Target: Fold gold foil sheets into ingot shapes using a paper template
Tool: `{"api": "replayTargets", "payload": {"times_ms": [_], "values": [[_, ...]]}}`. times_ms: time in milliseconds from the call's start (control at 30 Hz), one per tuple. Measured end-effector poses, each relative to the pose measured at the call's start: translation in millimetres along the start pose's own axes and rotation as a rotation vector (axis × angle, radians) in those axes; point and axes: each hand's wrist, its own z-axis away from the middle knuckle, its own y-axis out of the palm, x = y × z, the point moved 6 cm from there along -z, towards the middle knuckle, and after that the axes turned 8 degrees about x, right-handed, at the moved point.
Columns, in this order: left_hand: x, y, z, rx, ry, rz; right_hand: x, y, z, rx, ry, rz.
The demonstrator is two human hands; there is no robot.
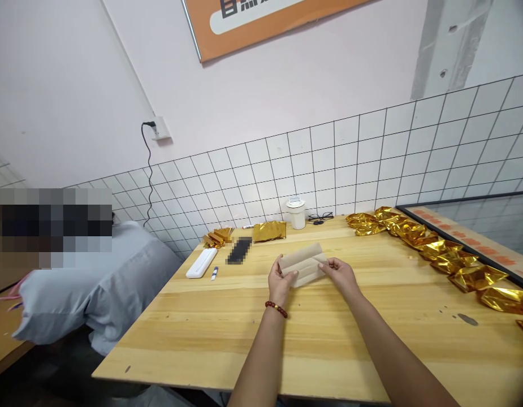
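A creased sheet of beige paper (302, 264) is held up above the wooden table, with several parallel fold lines across it. My left hand (280, 281) grips its left end, thumb on the front face and fingers behind. At the right end my right hand (339, 274) pinches the paper's edge between thumb and fingers. A beaded bracelet (276, 308) circles my left wrist. The fingers behind the sheet are partly hidden.
The wooden table (193, 339) carries a white case (202, 263), glue stick (214, 273), blurred dark object (240, 250), gold foil packet (269, 230), white lidded cup (295, 213), glasses (320, 217) and folded gold foil pieces (439, 249). Left sits a person in grey (95, 282).
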Motion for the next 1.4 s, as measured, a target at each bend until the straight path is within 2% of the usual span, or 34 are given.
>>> {"api": "replayTargets", "payload": {"times_ms": [100, 200, 367, 500, 700, 867, 1033, 1133, 1400], "values": [[-3, 1.1, 1, -0.017, -0.011, 0.108, 4, 2, 2, 0.018, -0.004, -0.027], [-3, 1.7, 1, -0.03, -0.048, 0.229, 10, 6, 4, 0.088, 0.004, -0.087], [0, 9.8, 6, 0.046, -0.137, 0.371, 19, 10, 6, 0.098, 0.013, -0.209], [3, 18.8, 11, 0.089, -0.202, 0.384, 21, 16, 8, 0.141, 0.027, -0.215], [8, 10.8, 9, -0.045, -0.209, 0.459, 27, 30, 17, 0.35, 0.016, -0.1], [11, 9.4, 7, -0.028, -0.218, 0.448, 29, 32, 17, 0.362, -0.01, -0.171], [11, 12.7, 8, 0.024, -0.218, 0.362, 26, 30, 14, 0.3, 0.009, -0.233], [10, 15.1, 10, 0.056, -0.212, 0.321, 25, 31, 14, 0.309, 0.022, -0.263], [9, 17.6, 12, 0.032, -0.204, 0.292, 31, 30, 17, 0.347, 0.032, -0.335]]}}
